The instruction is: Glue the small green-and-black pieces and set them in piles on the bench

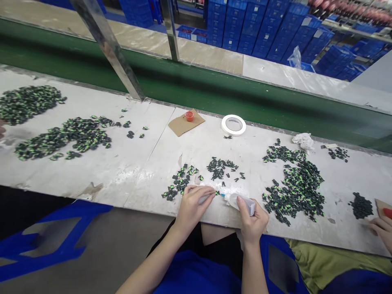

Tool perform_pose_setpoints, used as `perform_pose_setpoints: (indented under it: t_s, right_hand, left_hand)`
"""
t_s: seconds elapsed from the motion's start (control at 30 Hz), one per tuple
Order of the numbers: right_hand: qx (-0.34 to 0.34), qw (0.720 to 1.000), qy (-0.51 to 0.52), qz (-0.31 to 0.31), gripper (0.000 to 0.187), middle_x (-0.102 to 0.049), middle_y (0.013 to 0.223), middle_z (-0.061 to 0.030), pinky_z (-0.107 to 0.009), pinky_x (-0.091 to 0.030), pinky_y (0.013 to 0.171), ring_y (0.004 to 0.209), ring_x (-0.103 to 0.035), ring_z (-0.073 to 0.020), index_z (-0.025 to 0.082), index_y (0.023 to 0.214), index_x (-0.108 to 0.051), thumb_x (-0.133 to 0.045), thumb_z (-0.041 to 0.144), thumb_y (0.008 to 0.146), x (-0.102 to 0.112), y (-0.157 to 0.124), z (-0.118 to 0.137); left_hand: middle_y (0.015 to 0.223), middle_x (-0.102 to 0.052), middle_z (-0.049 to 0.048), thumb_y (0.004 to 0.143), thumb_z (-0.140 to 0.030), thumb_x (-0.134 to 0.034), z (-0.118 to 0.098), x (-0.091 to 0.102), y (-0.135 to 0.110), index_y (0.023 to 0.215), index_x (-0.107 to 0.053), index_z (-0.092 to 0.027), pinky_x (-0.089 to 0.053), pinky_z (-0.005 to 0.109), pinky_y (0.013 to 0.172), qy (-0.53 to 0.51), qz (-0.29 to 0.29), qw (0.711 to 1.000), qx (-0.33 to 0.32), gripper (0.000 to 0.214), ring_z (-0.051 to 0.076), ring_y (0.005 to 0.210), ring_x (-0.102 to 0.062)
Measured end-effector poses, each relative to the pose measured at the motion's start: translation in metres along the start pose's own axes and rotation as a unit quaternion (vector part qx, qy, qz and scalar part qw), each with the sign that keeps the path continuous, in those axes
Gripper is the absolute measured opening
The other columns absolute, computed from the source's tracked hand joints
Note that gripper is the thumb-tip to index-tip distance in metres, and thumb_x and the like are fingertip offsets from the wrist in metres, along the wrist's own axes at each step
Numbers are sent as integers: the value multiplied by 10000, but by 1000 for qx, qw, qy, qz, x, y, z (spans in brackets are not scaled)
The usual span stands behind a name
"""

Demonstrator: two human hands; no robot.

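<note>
My right hand [253, 222] is closed around a soft white glue bottle [248, 205] with a thin blue nozzle, tilted so its tip points left. The nozzle tip is close to a small black and green part [217, 193], which my left hand [196, 202] pinches at its fingertips. Something greyish shows under the left fingers, but I cannot make out what it is. Left of that hand lies a loose group of black and green pieces [179, 182]. Beyond both hands is a scatter of small dark pieces [217, 168].
A tape roll [224, 125] and a red cup [189, 116] on cardboard [177, 127] stand at the back. Large piles of parts lie right [301, 190] and left [61, 136]. A metal post [114, 57] rises behind. Another person's hand [382, 228] is at far right.
</note>
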State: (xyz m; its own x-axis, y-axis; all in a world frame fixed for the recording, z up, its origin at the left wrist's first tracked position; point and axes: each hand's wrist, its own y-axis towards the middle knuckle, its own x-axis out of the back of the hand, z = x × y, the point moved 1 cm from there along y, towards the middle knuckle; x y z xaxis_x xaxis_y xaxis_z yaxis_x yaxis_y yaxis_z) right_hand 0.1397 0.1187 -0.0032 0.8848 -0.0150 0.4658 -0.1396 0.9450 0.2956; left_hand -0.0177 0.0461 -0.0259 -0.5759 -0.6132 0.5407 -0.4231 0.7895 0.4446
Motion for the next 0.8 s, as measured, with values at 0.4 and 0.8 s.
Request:
perform_pose_setpoints:
  t_s: [0.4,0.8]
  right_hand:
    - [-74,995,51,-40,399,-388,453,54,-217,-291,421,435,-361,-78,159,513,-502,-657,437,754,1,-2,-7]
    - [-130,962,207,-120,583,-690,945,-110,-437,-502,888,916,-663,-246,154,998,-539,-829,337,527,-3,38,-25]
  left_hand:
    - [877,-765,8,861,-226,-618,0,-1,-1,898,-664,-221,-414,339,786,-8,7,1000,18,59,171,801,-704]
    - [926,-753,15,837,-209,-626,1,2,0,913,-671,-233,-429,371,836,-32,51,998,34,92,201,894,-676]
